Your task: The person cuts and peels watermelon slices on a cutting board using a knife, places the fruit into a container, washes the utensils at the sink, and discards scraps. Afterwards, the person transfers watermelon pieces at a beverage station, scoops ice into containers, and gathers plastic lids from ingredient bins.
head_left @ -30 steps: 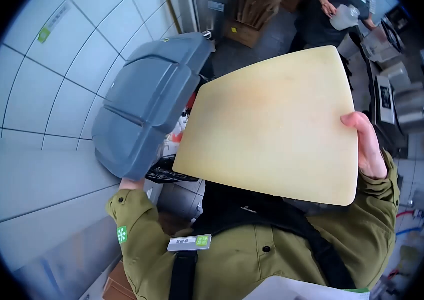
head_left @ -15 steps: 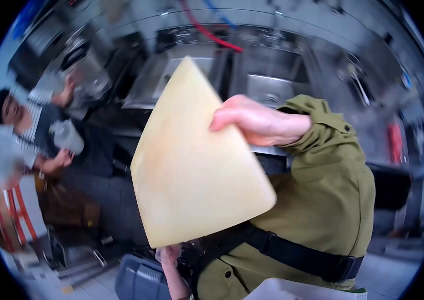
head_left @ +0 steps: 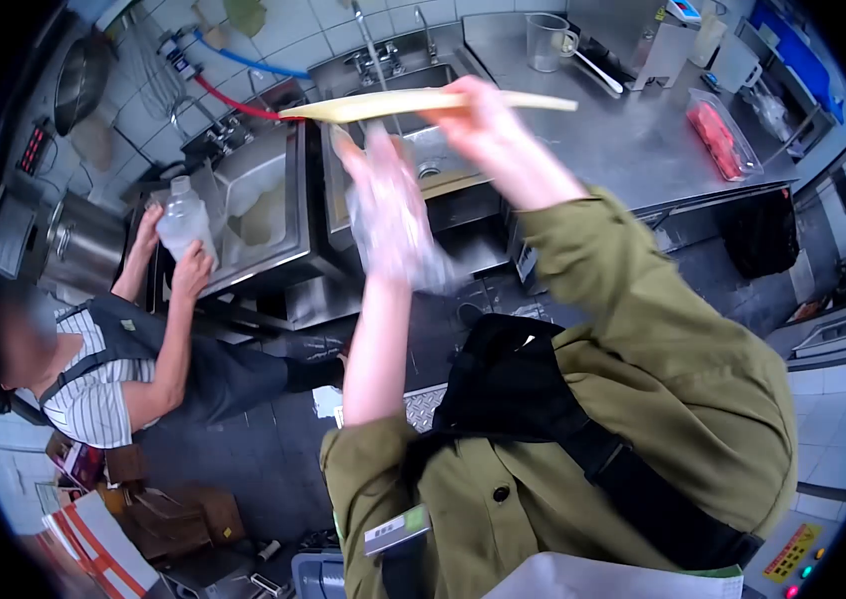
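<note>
A cream-coloured cutting board [head_left: 383, 104] is seen nearly edge-on above the right-hand basin of the steel sink [head_left: 338, 225]. My bare right hand [head_left: 478, 112] grips it by its near edge, fingers wrapped round it. My left hand [head_left: 383, 195], in a clear, loose plastic glove, is raised just below the board's left part. It is blurred, and whether its fingertips touch the board cannot be made out. Behind the board, a tap [head_left: 367, 42] rises over the basin.
At the left a co-worker [head_left: 93, 369] holds a translucent jug [head_left: 183, 218] by the left basin [head_left: 263, 200]. The right counter [head_left: 582, 140] bears a measuring jug [head_left: 547, 42] and a tray of red food [head_left: 717, 138]. Cardboard boxes [head_left: 173, 519] lie lower left.
The view has swung from the tiled wall and grey bin to the sinks. The board has tilted from face-on to nearly edge-on, over the sink. My left hand has left the bin lid and come up.
</note>
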Available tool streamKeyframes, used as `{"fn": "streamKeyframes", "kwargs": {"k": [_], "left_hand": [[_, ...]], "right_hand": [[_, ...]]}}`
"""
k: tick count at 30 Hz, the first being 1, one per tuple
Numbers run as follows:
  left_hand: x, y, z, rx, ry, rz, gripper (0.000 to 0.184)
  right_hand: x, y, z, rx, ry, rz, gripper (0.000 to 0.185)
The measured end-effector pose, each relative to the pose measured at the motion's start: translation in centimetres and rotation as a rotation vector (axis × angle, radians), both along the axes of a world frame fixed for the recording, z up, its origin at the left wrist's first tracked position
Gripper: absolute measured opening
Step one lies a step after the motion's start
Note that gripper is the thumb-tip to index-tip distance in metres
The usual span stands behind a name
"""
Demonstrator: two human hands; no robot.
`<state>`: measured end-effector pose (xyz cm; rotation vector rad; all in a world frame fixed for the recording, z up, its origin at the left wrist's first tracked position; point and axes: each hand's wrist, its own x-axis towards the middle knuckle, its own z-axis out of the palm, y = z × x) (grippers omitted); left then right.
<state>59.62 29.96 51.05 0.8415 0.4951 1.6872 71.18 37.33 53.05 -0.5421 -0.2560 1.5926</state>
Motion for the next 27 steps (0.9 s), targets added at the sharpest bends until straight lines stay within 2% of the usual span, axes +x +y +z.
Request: {"fn": "streamKeyframes", "kwargs": {"k": [1, 2, 3, 4, 5, 6, 7, 8, 9, 10, 11, 12, 13, 14, 16, 17, 18, 19, 20, 22, 23, 25, 26, 27], "left_hand": [[0.8, 2.9, 1.0, -0.095, 0.123, 0.181, 0.055], [1.5, 5.8, 2.1, -0.216, 0.248, 0.349, 0.04], [-0.1, 13.0, -1.1, -0.347, 0.123, 0.397, 0.026], [-0.7, 15.6, -1.3, -0.389, 0.28, 0.508, 0.012], [-2.8, 22.0, -5.2, -0.28, 1.031, 0.615, 0.011], [-5.0, 28.7, -9.4, -0.136, 1.711, 0.911, 0.012], [-4.3, 30.0, -8.1, -0.275, 1.657, 0.857, 0.015], [-4.2, 30.8, -6.7, -0.421, 1.599, 0.807, 0.018], [-4.5, 30.9, -6.0, -0.575, 1.54, 0.748, 0.022], [-5.4, 30.6, -5.8, -0.743, 1.485, 0.681, 0.026], [-5.5, 32.0, -6.7, -0.67, 1.227, 0.603, 0.028], [-5.6, 33.8, -8.2, -0.596, 0.961, 0.523, 0.029], [-6.4, 35.9, -9.0, -0.585, 1.159, 0.559, 0.03], [-6.5, 38.2, -10.2, -0.704, 1.014, 0.55, 0.027], [-8.7, 42.6, -11.7, -0.564, 1.409, 0.517, 0.024], [-9.1, 43.3, -12.1, -0.685, 1.122, 0.431, 0.026], [-8.2, 43.2, -10.1, -0.781, 0.828, 0.346, 0.027], [-10.3, 46.4, -12.2, -0.776, 1.11, 0.314, 0.027], [-11.7, 49.2, -14.6, -0.797, 1.229, 0.365, 0.026], [-11.5, 51.5, -15.5, -0.853, 1.454, 0.465, 0.023], [-11.1, 52.3, -16.3, -0.879, 1.511, 0.354, 0.036], [-11.5, 53.4, -16.8, -0.409, 2.277, 0.095, 0.035], [-11.7, 54.5, -17.1, -0.092, 2.61, -0.078, 0.035], [-12.3, 55.2, -19.2, -0.224, 2.393, -0.015, 0.033]], "right_hand": [[-1.7, 1.8, -1.6, -0.029, 0.041, -0.001, 0.014], [-3.5, 3.5, -3.1, -0.058, 0.081, -0.002, 0.013], [-5.0, 4.4, -1.9, -0.221, 0.236, -0.039, 0.013], [-5.9, 8.0, -5.5, -0.053, 0.25, 0.06, 0.012], [-6.9, 10.8, -7.9, -0.026, 0.356, 0.087, 0.013], [-7.9, 13.5, -10.2, -0.003, 0.459, 0.118, 0.013], [-10.8, 16.4, -12.4, -0.023, 0.455, -0.007, 0.015], [-8.5, 13.3, -10.3, 0.051, 0.408, 0.022, 0.016], [-7.7, 12.2, -11.0, 0.16, 0.158, 0.158, 0.022], [-7.0, 10.7, -12.3, 0.05, 0.151, 0.374, 0.031], [-5.3, 9.8, -12.0, 0.031, -0.003, 0.527, 0.036], [-3.3, 10.0, -10.9, -0.005, -0.147, 0.682, 0.031], [-2.2, 10.6, -11.4, 0.083, -0.249, 0.703, 0.03], [-1.5, 11.6, -12.0, 0.11, -0.325, 0.632, 0.03], [-0.4, 13.9, -13.2, 0.092, -0.401, 0.554, 0.027], [0.2, 15.0, -14.1, 0.106, -0.47, 0.588, 0.028], [0.5, 15.6, -14.6, 0.124, -0.544, 0.563, 0.027], [0.8, 16.5, -15.4, 0.101, -0.525, 0.566, 0.026], [0.9, 17.3, -16.1, 0.08, -0.507, 0.575, 0.026], [1.2, 19.2, -17.4, -0.022, -0.471, 0.591, 0.024], [1.3, 20.1, -17.9, -0.067, -0.46, 0.584, 0.023], [1.1, 21.4, -19.2, -0.114, -0.446, 0.575, 0.022], [0.8, 22.4, -20.2, -0.119, -0.474, 0.551, 0.022], [0.5, 23.4, -21.3, -0.123, -0.505, 0.528, 0.022]]}}
